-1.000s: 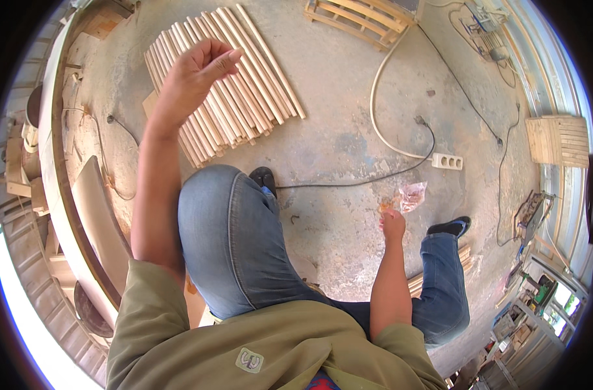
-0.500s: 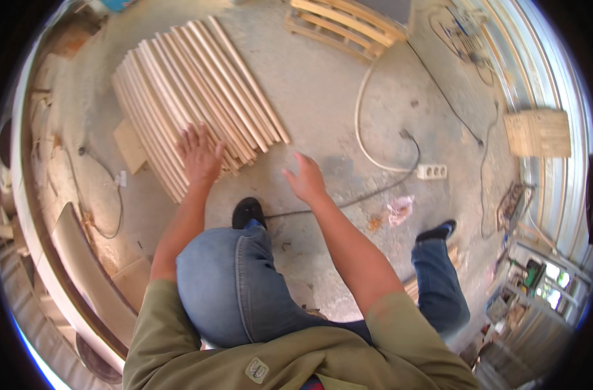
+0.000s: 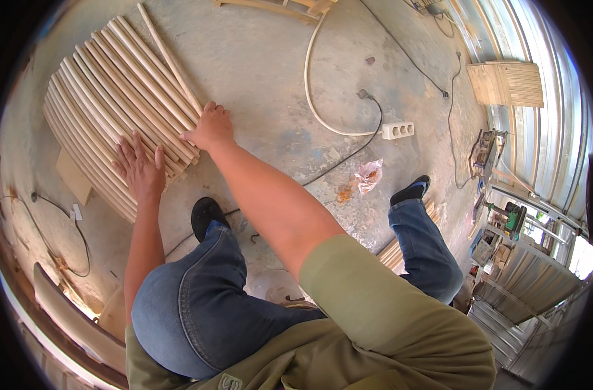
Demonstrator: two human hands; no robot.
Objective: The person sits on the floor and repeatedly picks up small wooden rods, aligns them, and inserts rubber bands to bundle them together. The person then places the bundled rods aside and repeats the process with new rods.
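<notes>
A row of long, round wooden rods lies side by side on the floor at the upper left. My left hand rests flat on the near part of the row, its fingers spread and nothing gripped. At the row's right edge, one wooden rod lies at a slight angle, with a gap from its neighbours toward the far end. My right hand is curled round this rod's near end. Its thumb reaches left to the ends of the adjoining rods, and the palm hides the rod's tip.
A white power strip with a pale cable lies right of centre, near a black cable. Crumpled pinkish plastic sits on the concrete. A wooden board shows beside the rods. Small wooden panels stand by the metal wall.
My right hand has moved forward and left onto the outer rod's near end. My left hand stays on the row. The view has shifted right, so the rods appear further left.
</notes>
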